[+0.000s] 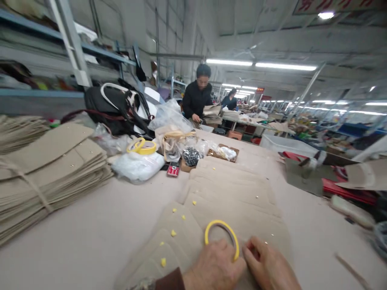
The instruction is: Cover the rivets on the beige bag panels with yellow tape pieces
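My left hand (214, 264) is closed on a yellow roll of tape (220, 222), which stands tilted above the beige panels. Just to its right, my right hand (270, 266) has its thumb and fingers drawn together in a pinch; whatever lies between them is hidden. Beneath both hands, overlapping beige panels (232, 189) spread up the table. Small bits of yellow tape (173, 233) are stuck along their left side, and tiny shiny studs (256, 197) dot the right side.
A tied stack of beige panels (54, 173) stands at left. Behind are a white plastic bag (139, 165), more tape rolls (146, 148), a red calculator-like item (173, 169) and a black handbag (105, 106). Red and grey bag parts (311, 173) lie right. A co-worker (198, 96) stands beyond.
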Motion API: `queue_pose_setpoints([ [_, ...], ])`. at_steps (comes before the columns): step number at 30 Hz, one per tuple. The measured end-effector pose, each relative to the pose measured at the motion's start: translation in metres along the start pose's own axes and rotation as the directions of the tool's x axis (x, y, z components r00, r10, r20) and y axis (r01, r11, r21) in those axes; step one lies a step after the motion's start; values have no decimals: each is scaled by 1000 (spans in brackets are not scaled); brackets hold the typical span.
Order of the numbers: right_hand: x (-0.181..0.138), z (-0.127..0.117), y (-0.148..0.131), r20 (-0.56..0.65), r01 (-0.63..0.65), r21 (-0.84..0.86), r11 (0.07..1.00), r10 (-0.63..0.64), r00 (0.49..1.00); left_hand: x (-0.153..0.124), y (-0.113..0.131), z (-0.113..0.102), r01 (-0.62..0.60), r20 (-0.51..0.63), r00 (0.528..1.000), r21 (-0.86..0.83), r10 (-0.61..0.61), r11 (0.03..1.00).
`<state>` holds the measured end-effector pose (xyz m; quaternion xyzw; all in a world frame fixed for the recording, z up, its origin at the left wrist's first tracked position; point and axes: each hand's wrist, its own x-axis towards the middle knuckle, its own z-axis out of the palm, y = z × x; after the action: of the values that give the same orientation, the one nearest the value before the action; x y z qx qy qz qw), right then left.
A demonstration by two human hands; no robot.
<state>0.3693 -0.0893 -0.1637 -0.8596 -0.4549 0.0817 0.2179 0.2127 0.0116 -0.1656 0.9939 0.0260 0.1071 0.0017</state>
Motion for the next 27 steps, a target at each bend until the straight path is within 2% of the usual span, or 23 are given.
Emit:
queue_pose_setpoints([
  [3,-10,-4,2,63,-11,127,992,3,998,-2,1,-7,19,-59,998,-60,-23,998],
  [5,-18,-17,-2,37,-4,229,973,-4,999,-5,6,-20,64,-135,987,-183,-89,981],
  [7,-22,-30,-2,-8,-6,409,912,10,1000,-7,5,-29,89,-215,964,-282,-154,955],
  [9,-24,-40,2,-68,-31,569,822,84,994,-6,-1,-32,8,-357,924,-338,-136,941],
  [12,-33,-49,5,-125,-4,673,739,119,985,-1,-5,-29,-92,-473,876,-345,-88,934],
  [15,-47,-52,-2,-202,153,604,782,-36,979,3,0,-27,-99,-498,865,-298,-66,949],
  [18,-55,-51,-12,-293,377,474,796,-261,920,6,6,-23,-107,-510,860,-249,-36,963],
  [20,-55,-49,-14,-338,469,400,787,-349,874,8,8,-19,-111,-515,857,-228,-23,967],
  [24,-52,-43,-12,-406,544,249,801,-423,810,11,8,-14,-133,-526,850,-210,3,969],
  [27,-51,-39,-9,-451,555,150,819,-443,775,13,9,-18,-169,-495,869,-252,23,953],
])
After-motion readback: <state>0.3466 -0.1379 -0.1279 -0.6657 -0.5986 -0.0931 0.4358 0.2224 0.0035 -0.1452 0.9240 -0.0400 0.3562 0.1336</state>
